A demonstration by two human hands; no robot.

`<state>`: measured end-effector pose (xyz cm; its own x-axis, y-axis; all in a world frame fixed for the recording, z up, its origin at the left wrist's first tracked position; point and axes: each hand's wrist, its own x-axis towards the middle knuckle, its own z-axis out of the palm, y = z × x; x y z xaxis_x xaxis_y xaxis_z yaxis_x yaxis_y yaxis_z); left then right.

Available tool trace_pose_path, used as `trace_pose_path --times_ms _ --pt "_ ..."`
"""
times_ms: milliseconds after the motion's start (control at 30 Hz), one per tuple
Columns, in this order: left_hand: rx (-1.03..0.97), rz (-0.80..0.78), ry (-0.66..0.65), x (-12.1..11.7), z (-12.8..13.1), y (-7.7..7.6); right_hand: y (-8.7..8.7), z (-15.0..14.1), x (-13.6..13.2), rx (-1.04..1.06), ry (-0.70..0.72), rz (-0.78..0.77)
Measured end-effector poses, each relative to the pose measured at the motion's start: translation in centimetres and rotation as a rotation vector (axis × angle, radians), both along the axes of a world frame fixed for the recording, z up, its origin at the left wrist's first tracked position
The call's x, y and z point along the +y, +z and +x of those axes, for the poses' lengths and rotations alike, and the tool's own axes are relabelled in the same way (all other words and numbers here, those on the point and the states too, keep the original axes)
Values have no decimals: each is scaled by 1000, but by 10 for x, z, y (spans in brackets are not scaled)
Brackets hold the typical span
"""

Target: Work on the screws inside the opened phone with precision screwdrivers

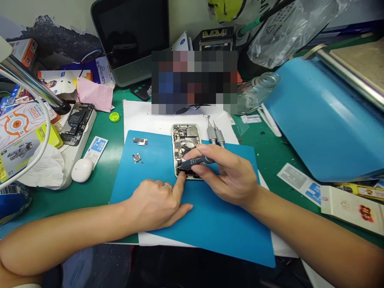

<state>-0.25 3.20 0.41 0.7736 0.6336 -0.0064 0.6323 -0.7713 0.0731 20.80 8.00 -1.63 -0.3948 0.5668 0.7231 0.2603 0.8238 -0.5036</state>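
An opened smartphone (186, 138), its inner parts bare, lies upright in line with me on a blue mat (210, 224). My right hand (231, 174) grips dark grey tweezers (196, 161) between thumb and fingers, their tips over the phone's lower left part. With its index finger stretched out, my left hand (160, 200) touches the phone's bottom edge. It holds nothing; the thumb sticks out and the other fingers curl under. Two small loose phone parts, a metal-shielded piece (140, 141) and a small board (137, 158), lie on the mat's left side. The right hand hides part of the phone.
Two grey screwdrivers (215, 134) lie just beyond the phone. At left, another opened phone (77, 122) rests on a white box, near a white rounded case (82, 170) and a green cap (114, 117). A glass jar (258, 90) and a large blue sheet (312, 120) are at right.
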Motion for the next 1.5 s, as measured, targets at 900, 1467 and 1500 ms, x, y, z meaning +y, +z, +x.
trace_pose_path --times_ms 900,1467,1500 --pt "24 -18 -3 1 0 1 6 -6 5 2 -101 178" --pt "38 -36 -4 2 0 2 8 -7 3 -23 -60 134" --pt "41 -36 -2 1 0 2 8 -7 3 -20 -81 138"
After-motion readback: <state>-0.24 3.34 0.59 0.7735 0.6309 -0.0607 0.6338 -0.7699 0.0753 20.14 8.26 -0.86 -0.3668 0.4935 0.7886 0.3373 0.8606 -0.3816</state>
